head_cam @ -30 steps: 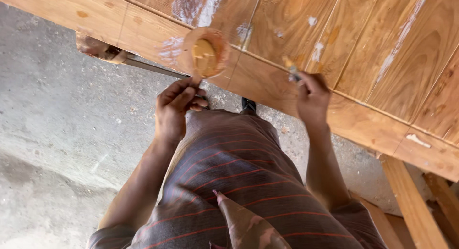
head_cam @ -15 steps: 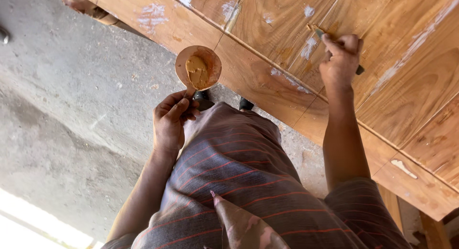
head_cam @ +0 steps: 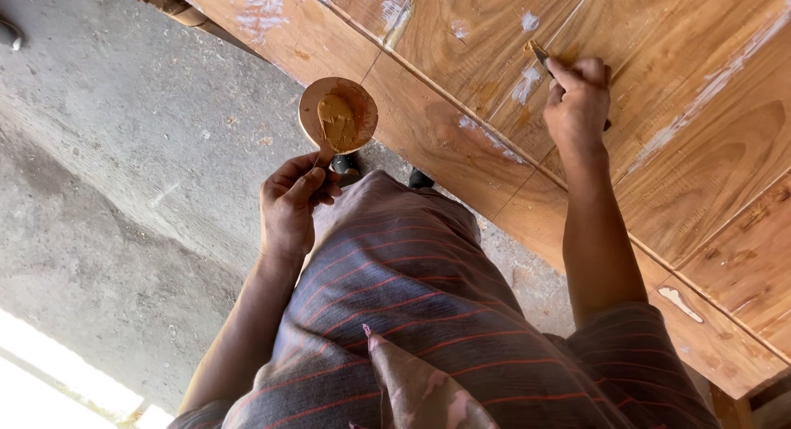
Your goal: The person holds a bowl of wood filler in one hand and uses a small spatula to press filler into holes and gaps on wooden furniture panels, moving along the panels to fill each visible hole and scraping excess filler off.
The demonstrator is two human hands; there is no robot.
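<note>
Hands both busy over panel (head_cam: 676, 132), a broad sheet of grained wood filling the frame from 12 to 4 o'clock. Right hand (head_cam: 579, 103) at 1 o'clock, fingers closed tight round a small knife (head_cam: 540, 55); blade tip pressed to the groove between two boards, tan putty smeared under it. Pale dried patches dot the wood nearby. Left hand (head_cam: 290, 205) near centre, fingers pinched shut on the handle of a round paddle (head_cam: 339, 114), held level just off the panel's lower edge, at 11 o'clock from the hand. Lump of brown putty (head_cam: 336, 122) sits on the paddle face. Grey concrete floor (head_cam: 115, 165) from 7 to 10 o'clock, striped shirt (head_cam: 428, 314) at 6.

Risks, as judged:
- Paddle hangs over open floor; a tilt of the wrist could slide the lump off onto the concrete.
- Blade pushed at too steep an angle could gouge the grain or scrape filler back out of the groove.
- Excess smeared wide of the seam would dry as more pale patches.
- Hands well apart; each reload means a reach, a chance for drips on the shirt.
</note>
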